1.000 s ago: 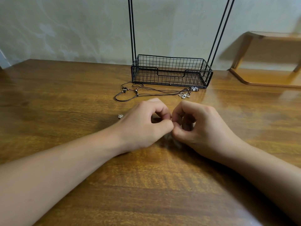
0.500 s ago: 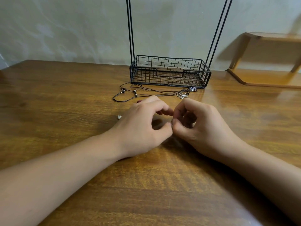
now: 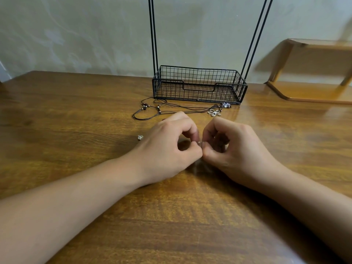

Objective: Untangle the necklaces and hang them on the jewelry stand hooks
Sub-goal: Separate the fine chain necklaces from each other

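Both forearms rest on the brown wooden bench [image 3: 76, 115], fists curled and meeting knuckle to knuckle. The left hand [image 3: 167, 147] and right hand [image 3: 234, 149] each pinch a thin silver chain [image 3: 199, 142] between thumb and forefinger. Dark cord necklaces [image 3: 171, 109] lie beyond, near the black wire jewelry stand [image 3: 198, 83].

home room, likely domestic, varnished wooden counter [image 3: 76, 115] filling the frame, pale patterned wall [image 3: 95, 35] behind, small wooden shelf [image 3: 314, 73] upper right, black wire jewelry stand [image 3: 199, 86] top centre
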